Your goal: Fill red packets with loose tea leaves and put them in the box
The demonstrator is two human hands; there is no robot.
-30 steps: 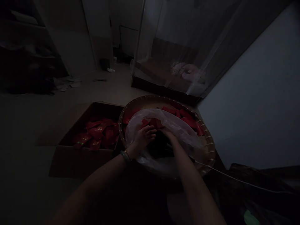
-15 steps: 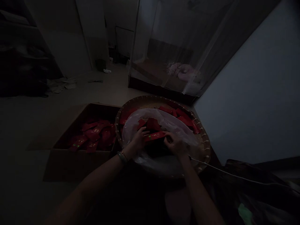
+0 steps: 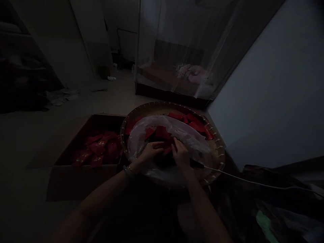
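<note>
Both hands are over a large round woven basket (image 3: 219,148), at a clear plastic sheet or bag (image 3: 194,135) lying in it. My left hand (image 3: 150,152) has its fingers bent round the left end of a red packet (image 3: 167,145). At the packet's other end, my right hand (image 3: 181,154) grips with thumb and fingers. More red packets (image 3: 162,132) lie on the plastic just beyond the fingers. Beside my right wrist a black handle (image 3: 196,163) with a white cord (image 3: 243,179) sticks out; the rest of it is hidden or too dark to make out.
An open cardboard box (image 3: 83,182) full of red packets (image 3: 97,146) stands left of the basket. Loose red packets (image 3: 197,126) lie along the basket's far right side. Behind is a netted bed (image 3: 174,77), and a pale wall (image 3: 273,91) rises on the right. The room is dim.
The packet, held flat between both hands before, is now tilted and mostly covered by the fingers. My right hand has moved left, closer to my left hand. The view has shifted slightly.
</note>
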